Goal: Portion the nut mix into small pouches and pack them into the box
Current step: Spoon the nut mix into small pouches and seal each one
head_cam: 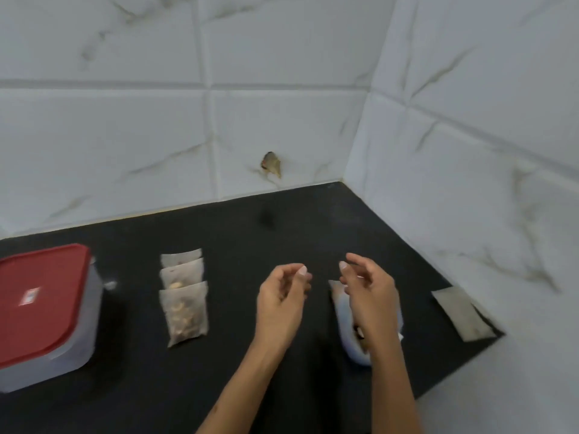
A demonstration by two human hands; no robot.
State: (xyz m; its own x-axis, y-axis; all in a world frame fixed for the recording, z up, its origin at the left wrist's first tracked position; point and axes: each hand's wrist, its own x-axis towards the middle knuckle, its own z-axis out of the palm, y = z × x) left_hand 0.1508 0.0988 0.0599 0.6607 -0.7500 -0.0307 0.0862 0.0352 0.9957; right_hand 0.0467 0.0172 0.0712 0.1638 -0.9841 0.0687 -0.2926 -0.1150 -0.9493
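Head: filled pouches (185,299) left of fingers (301,272).

We can read no words or numbers here. The red lid (40,300) of the box (50,349) has a small white label (29,296), but it is too blurry.

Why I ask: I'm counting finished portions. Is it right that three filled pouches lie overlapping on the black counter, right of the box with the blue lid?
Not quite: the lid is red, not blue, as the head view shows. The rest holds: three filled pouches lie overlapping on the black counter, right of the box.
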